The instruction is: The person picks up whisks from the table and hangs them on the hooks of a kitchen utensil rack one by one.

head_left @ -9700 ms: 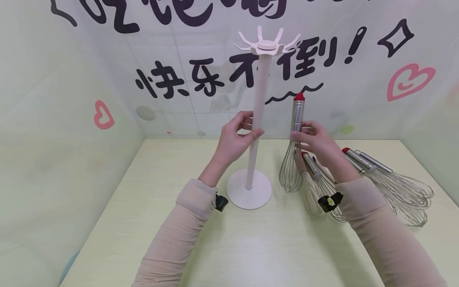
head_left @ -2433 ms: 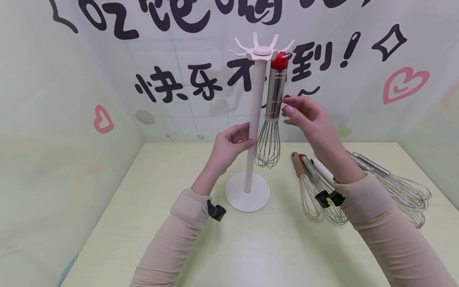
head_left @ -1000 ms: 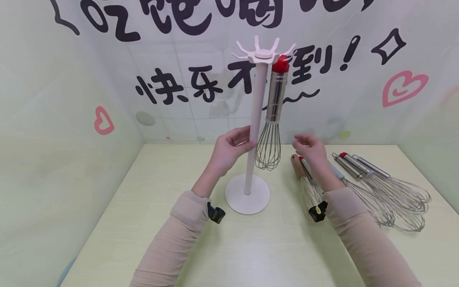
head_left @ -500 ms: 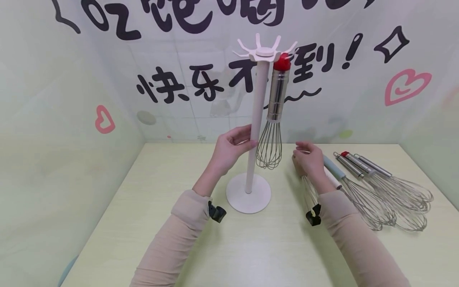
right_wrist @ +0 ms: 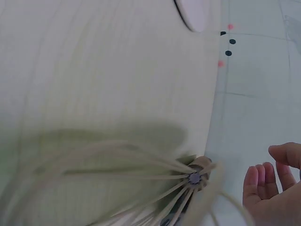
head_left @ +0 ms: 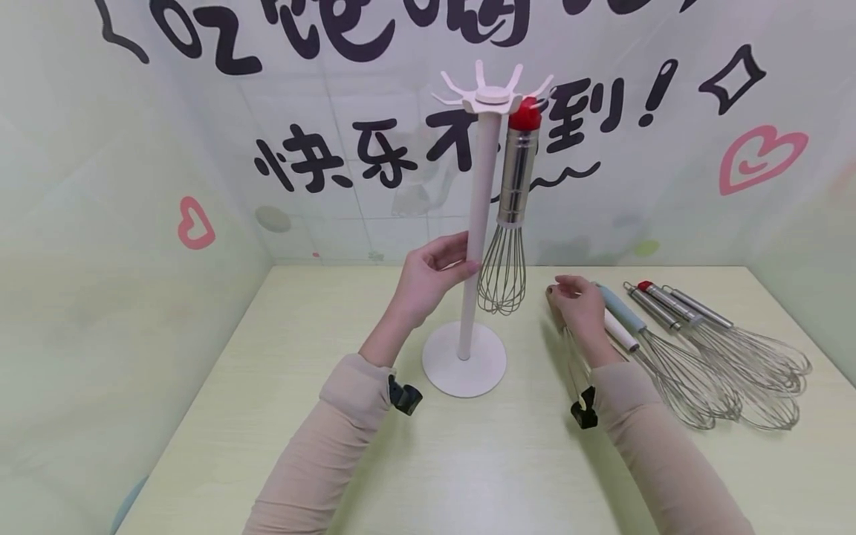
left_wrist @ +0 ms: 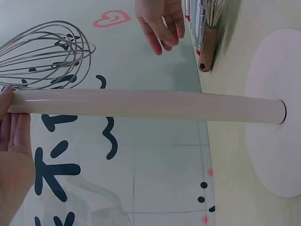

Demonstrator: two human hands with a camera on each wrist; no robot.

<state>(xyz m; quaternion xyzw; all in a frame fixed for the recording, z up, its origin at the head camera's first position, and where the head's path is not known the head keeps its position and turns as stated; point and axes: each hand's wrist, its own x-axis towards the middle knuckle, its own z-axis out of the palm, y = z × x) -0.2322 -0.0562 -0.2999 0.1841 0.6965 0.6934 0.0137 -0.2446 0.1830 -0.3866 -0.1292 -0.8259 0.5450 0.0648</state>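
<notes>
A white stand (head_left: 483, 186) with a round base and a ring of hooks stands upright on the table. My left hand (head_left: 428, 279) grips its pole, thumb in front. From a right-hand hook hangs a red-tipped metal whisk (head_left: 517, 178), wires down. My right hand (head_left: 580, 308) is over the whisks lying on the table, nearest a wooden-handled whisk (left_wrist: 208, 49). Its fingers are loosely bent and hold nothing in the right wrist view. In the head view it covers part of that whisk and of the one beside it.
To the right lie a white-handled whisk (head_left: 620, 331), a blue-handled whisk (head_left: 622, 308) and several metal-handled whisks, one a red-tipped whisk (head_left: 672, 303). Their wires overlap. A printed wall sheet (head_left: 388, 230) rises behind the table (head_left: 468, 461).
The red-tipped whisk, earlier in my right hand, now hangs on the stand. My right hand has let go and moved down over the whisks. The left hand stays on the pole.
</notes>
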